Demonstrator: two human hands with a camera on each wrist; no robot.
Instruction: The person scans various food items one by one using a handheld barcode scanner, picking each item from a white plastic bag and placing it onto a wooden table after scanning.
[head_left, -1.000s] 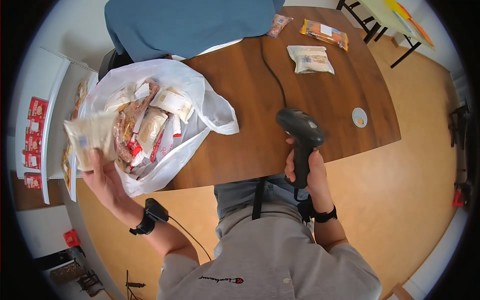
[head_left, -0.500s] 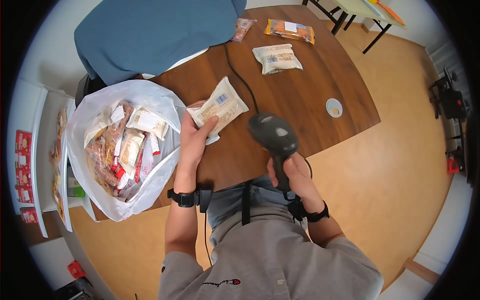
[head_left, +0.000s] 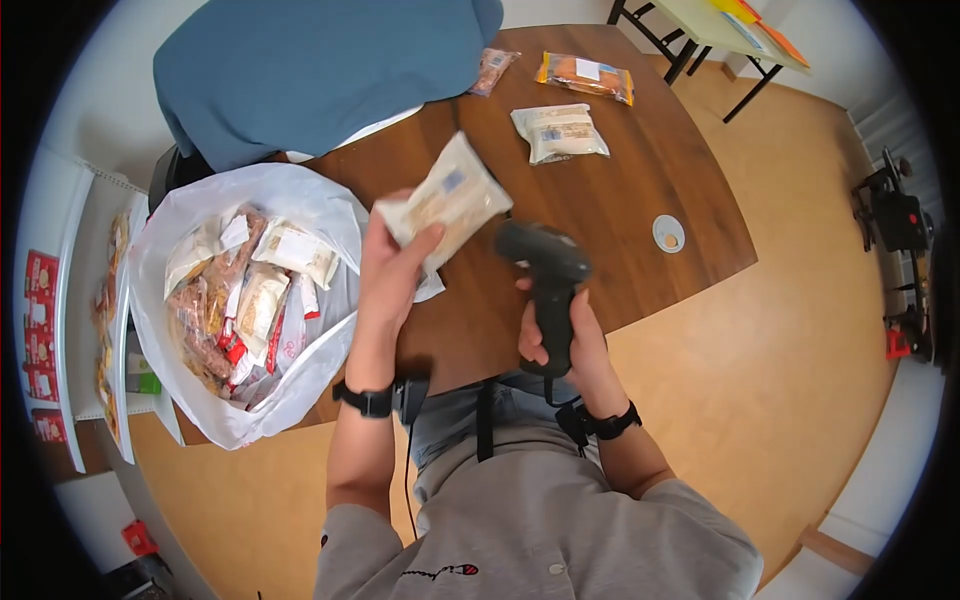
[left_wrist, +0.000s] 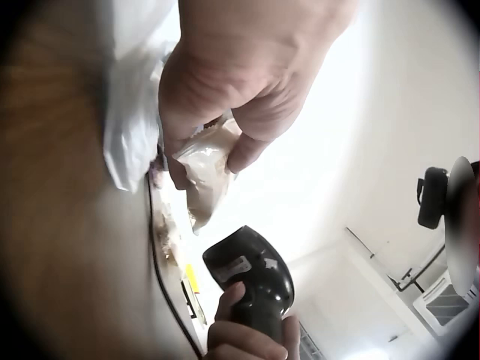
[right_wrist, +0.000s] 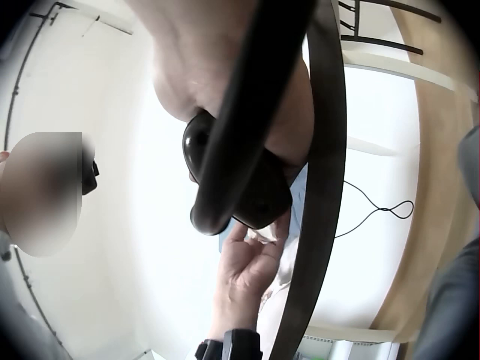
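My left hand [head_left: 392,268] holds a cream-coloured food packet [head_left: 455,195] over the table, thumb across its near face and a label patch facing up. In the left wrist view, the same packet [left_wrist: 210,169] is pinched between thumb and fingers. My right hand [head_left: 572,340] grips a black handheld barcode scanner [head_left: 550,290] by its handle, with its head toward the packet. Left of my left hand stands an open white plastic bag [head_left: 335,390] full of wrapped food packets. From the right wrist, the scanner [right_wrist: 199,146] partly hides the left hand behind it.
Toward the far side of the brown table [head_left: 640,230] lie another cream packet [head_left: 560,133], an orange-and-yellow packet [head_left: 585,77] and a small pinkish packet [head_left: 492,70]. A blue cloth [head_left: 310,75] covers something at the back left. A round grommet [head_left: 668,234] sits near the right edge.
My left hand has brought the packet from over the bag to the table's middle. The scanner has shifted left, close beside the packet. The view has turned slightly right.
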